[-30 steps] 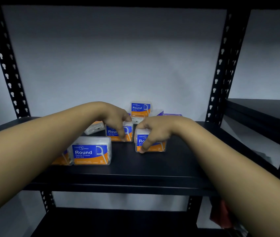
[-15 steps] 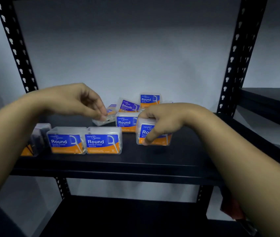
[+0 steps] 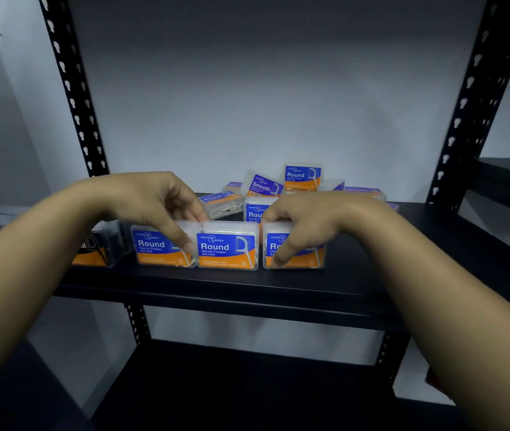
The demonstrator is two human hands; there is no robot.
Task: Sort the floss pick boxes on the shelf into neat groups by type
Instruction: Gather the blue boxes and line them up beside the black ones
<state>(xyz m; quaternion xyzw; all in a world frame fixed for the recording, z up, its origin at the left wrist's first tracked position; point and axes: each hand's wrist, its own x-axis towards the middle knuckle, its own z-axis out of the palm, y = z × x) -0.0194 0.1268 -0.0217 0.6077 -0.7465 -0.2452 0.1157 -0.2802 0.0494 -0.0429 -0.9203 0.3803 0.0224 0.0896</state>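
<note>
At the centre of the frame, a person lines up floss pick boxes along the front edge of a black shelf (image 3: 247, 293). The left hand (image 3: 151, 200) pinches the leftmost Round box (image 3: 157, 247), thumb down its label and fingers (image 3: 197, 213) behind, apparently steadying it against the middle Round box (image 3: 228, 247). The right hand (image 3: 306, 222) grips a third Round box (image 3: 297, 250), which stands just apart, seemingly to close that gap. Behind, at upper centre, a Smooth box (image 3: 263, 185) leans in an unsorted pile of both types.
</note>
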